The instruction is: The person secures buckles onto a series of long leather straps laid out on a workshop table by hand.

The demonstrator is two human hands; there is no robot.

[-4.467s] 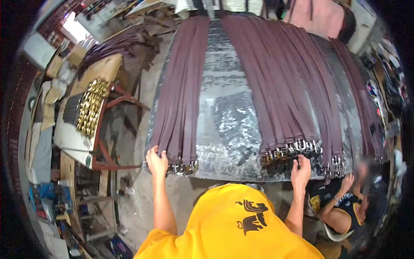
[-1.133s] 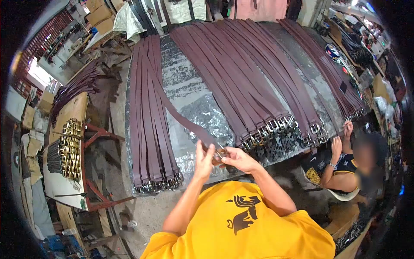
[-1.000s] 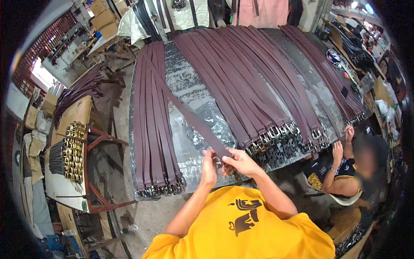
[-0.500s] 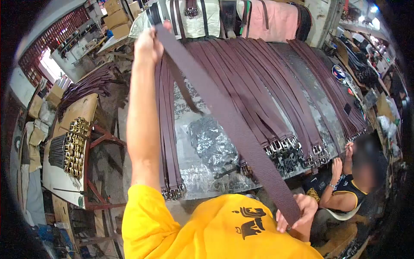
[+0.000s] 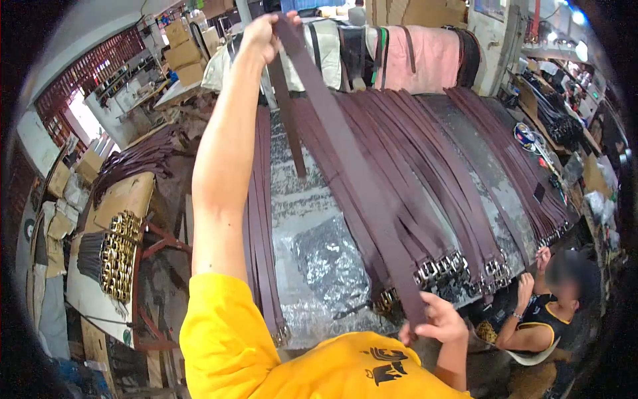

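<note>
A long dark brown belt strap (image 5: 352,149) stretches diagonally in front of me. My left hand (image 5: 262,38), raised on an outstretched arm, is closed on its upper part, and a loose tail hangs below that hand. Near my yellow shirt, my right hand (image 5: 440,321) pinches the lower end between thumb and fingers. Beneath the strap, rows of brown belts (image 5: 458,179) lie on the table (image 5: 302,199), their metal buckles (image 5: 442,265) towards me. A crumpled clear plastic sheet (image 5: 332,256) lies on the table between belt groups.
To the right, a person (image 5: 531,326) sits at the table edge with both hands raised. A side table (image 5: 86,282) on the left bears stacked gold-coloured buckles (image 5: 123,256). Pink cloth (image 5: 425,60) covers something at the table's far end. Cardboard boxes (image 5: 183,53) stand behind.
My left hand has moved up and slightly right, still gripping the strap. My right hand has shifted slightly left. The view has tilted up, showing more of the background.
</note>
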